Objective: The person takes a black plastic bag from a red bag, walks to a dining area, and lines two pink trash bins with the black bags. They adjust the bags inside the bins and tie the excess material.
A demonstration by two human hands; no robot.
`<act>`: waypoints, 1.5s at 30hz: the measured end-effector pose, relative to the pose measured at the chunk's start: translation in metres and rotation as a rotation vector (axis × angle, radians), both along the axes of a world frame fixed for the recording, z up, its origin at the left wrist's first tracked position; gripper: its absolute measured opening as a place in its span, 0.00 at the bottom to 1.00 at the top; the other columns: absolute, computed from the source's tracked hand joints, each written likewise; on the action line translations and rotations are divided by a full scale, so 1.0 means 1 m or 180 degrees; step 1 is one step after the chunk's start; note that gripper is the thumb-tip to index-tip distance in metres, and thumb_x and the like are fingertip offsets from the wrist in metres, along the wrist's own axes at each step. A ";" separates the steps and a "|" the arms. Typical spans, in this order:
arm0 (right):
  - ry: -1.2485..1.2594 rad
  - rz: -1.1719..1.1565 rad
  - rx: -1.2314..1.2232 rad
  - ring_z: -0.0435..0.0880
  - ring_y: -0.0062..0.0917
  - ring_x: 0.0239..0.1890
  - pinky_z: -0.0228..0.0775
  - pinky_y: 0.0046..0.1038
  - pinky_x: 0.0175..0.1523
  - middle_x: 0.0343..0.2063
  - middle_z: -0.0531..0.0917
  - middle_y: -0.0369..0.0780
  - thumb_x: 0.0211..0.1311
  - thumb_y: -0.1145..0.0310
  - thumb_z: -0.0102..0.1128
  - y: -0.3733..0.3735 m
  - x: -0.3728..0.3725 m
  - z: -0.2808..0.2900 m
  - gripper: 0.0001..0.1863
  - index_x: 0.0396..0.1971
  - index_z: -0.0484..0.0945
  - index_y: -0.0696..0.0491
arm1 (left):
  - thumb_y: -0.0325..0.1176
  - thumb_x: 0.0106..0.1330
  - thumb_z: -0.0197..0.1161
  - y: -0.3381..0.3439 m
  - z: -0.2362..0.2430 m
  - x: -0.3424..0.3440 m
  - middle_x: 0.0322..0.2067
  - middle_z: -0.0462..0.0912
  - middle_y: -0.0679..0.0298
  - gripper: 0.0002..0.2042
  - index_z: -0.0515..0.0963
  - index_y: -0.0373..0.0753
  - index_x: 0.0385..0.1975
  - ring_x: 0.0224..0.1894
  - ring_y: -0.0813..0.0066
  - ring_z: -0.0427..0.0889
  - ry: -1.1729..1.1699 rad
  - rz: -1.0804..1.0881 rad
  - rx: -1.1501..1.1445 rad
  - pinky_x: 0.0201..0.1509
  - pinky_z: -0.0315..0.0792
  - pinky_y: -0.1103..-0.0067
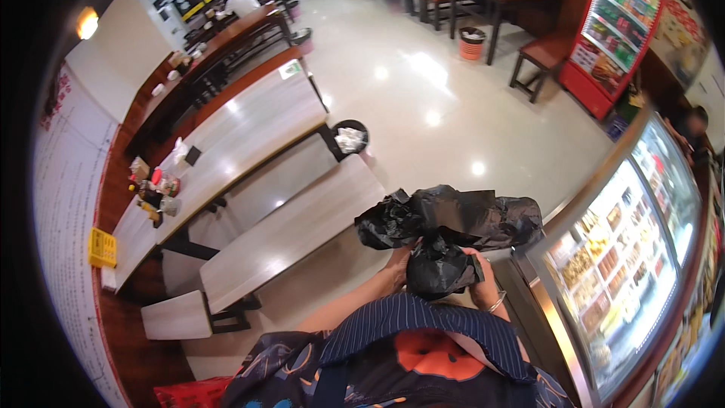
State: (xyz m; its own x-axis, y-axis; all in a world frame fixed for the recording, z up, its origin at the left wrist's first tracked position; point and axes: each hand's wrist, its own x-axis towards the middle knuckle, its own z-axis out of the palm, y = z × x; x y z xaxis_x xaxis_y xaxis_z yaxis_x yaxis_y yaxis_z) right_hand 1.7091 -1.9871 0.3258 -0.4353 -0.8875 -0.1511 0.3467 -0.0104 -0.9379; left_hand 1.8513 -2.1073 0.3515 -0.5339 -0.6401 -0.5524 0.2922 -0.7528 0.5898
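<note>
A crumpled black plastic bag is held up in front of my chest, its gathered neck above a rounded bulge and its loose top spread wide to both sides. What it contains is hidden. My left hand grips the left side of the bag, most of its fingers lost behind the plastic. On the other side, my right hand is closed on the bulge, with the thumb near its top and a bracelet at the wrist.
On the left stand a pale bench and a long table with condiment bottles. A waste bin sits by the table's end. A lit glass food case runs along the right; a red drinks fridge stands farther back.
</note>
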 end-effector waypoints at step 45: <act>0.0517 0.2088 -0.0293 0.66 0.11 0.26 0.61 0.16 0.31 0.23 0.70 0.30 0.57 0.71 0.51 -0.813 -0.284 0.000 0.09 0.34 0.70 0.60 | 0.35 0.56 0.61 -0.662 -0.015 -0.253 0.38 0.77 0.63 0.15 0.73 0.38 0.42 0.38 0.72 0.77 0.0089 0.1449 0.0283 0.43 0.74 0.76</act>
State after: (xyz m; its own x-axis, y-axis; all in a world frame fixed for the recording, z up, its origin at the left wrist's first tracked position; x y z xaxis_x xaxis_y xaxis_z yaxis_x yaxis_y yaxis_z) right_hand 1.4250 -2.8001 0.3261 0.1866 -0.9816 -0.0404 0.1634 0.0716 -0.9840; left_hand 1.5986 -2.7690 0.3370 -0.2252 -0.7635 -0.6052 0.6196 -0.5916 0.5158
